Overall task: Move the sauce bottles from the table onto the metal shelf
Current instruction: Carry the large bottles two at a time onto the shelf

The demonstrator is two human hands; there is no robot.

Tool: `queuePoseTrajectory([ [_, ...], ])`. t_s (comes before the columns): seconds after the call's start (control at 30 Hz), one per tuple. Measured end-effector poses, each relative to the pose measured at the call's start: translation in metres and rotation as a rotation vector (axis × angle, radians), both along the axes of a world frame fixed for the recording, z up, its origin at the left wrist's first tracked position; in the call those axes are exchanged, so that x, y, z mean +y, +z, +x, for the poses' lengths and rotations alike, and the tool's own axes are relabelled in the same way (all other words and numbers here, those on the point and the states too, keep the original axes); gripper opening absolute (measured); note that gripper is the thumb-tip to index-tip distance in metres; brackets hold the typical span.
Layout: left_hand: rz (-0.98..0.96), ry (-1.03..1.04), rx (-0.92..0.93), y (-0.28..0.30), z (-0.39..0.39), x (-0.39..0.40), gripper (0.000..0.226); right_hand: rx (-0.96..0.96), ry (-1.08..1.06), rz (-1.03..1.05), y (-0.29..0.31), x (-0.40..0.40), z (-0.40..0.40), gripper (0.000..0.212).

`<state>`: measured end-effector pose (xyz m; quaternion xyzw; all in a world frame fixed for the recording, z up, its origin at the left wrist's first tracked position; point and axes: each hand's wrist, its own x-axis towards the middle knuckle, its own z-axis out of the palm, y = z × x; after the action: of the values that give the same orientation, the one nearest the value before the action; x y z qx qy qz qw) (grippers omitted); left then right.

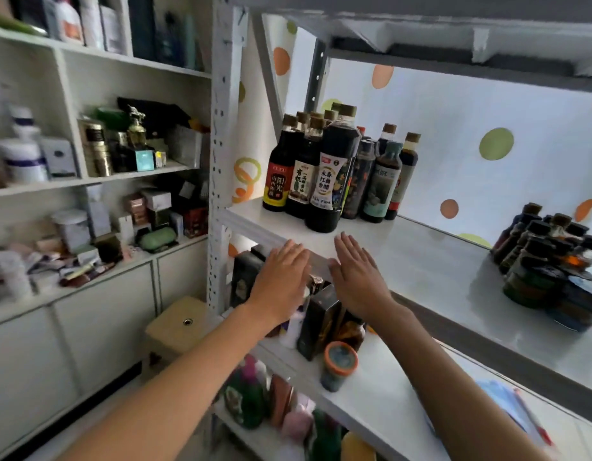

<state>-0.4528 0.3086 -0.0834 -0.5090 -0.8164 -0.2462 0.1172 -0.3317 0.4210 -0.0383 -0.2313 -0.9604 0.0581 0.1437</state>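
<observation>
A storeroom corner fills the view: a white wall cabinet point(98, 181) crowded with boxes and jars takes the 9 o'clock side, and a grey-white metal shelf point(404, 261) with a perforated upright post runs from 12 o'clock down to 5 o'clock, backed by wallpaper with orange and green dots. On the shelf's middle board, at about 12 o'clock from the hands, stands a tight cluster of sauce bottles point(334, 171), dark glass with brownish caps and printed labels, all upright and touching one another; the nearest one stands close to the front edge of the board. A second group of dark bottles point(550, 257) sits well apart at 3 o'clock on the same board, blurred at the edge of the picture. Both bare arms reach in from 6 o'clock. The left hand point(281, 281) is flat and spread, fingers straight and together, palm turned toward the shelf's front edge, with nothing in it. The right hand point(357, 277) is likewise flat with fingers extended, just beside the left and just below the nearest bottle, apart from it and holding nothing; its fingertips overlap the board's front lip, though contact cannot be told. On the board beneath, under the hands, stand a dark box point(321, 321) and an orange-lidded jar point(337, 364).
</observation>
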Motion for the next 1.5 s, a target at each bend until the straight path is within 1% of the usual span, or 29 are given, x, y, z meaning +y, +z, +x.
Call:
queuePoseTrajectory([
  [0.1, -0.001, 0.084, 0.041, -0.010, -0.014, -0.042, 0.050, 0.088, 0.109, 0.076, -0.015, -0.040, -0.024, 0.056],
  [0.2, -0.027, 0.162, -0.010, -0.023, -0.032, -0.084, 0.051, 0.124, 0.167, 0.064, -0.034, -0.081, -0.054, 0.056],
  [0.33, -0.057, 0.270, -0.070, -0.054, -0.052, -0.144, 0.049, 0.083, 0.279, 0.022, -0.068, -0.135, -0.093, 0.057],
  [0.43, -0.114, 0.367, -0.109, -0.078, -0.064, -0.183, 0.049, 0.058, 0.358, -0.015, -0.096, -0.169, -0.118, 0.057],
  [0.6, -0.121, 0.444, -0.199, -0.120, -0.086, -0.229, 0.049, -0.017, 0.443, -0.056, -0.138, -0.211, -0.154, 0.057],
  [0.73, -0.110, 0.492, -0.299, -0.160, -0.101, -0.252, 0.048, -0.111, 0.514, -0.120, -0.173, -0.230, -0.180, 0.056],
  [0.83, -0.164, 0.555, -0.340, -0.192, -0.114, -0.263, 0.052, -0.175, 0.580, -0.160, -0.205, -0.236, -0.206, 0.056],
  [1.13, -0.314, 0.866, -0.542, -0.273, -0.141, -0.282, 0.048, -0.329, 0.757, -0.210, -0.306, -0.247, -0.273, 0.055],
  [1.2, -0.365, 0.921, -0.588, -0.291, -0.143, -0.281, 0.049, -0.389, 0.795, -0.232, -0.329, -0.250, -0.286, 0.059],
  [1.27, -0.410, 0.964, -0.632, -0.310, -0.147, -0.281, 0.049, -0.430, 0.827, -0.246, -0.350, -0.252, -0.298, 0.069],
  [1.3, -0.416, 0.985, -0.662, -0.320, -0.150, -0.281, 0.049, -0.449, 0.845, -0.243, -0.361, -0.253, -0.305, 0.068],
  [1.37, -0.410, 1.016, -0.722, -0.341, -0.155, -0.281, 0.049, -0.518, 0.877, -0.234, -0.385, -0.255, -0.317, 0.056],
  [1.5, -0.460, 1.045, -0.836, -0.393, -0.158, -0.288, 0.052, -0.648, 0.892, -0.249, -0.436, -0.263, -0.324, 0.054],
])
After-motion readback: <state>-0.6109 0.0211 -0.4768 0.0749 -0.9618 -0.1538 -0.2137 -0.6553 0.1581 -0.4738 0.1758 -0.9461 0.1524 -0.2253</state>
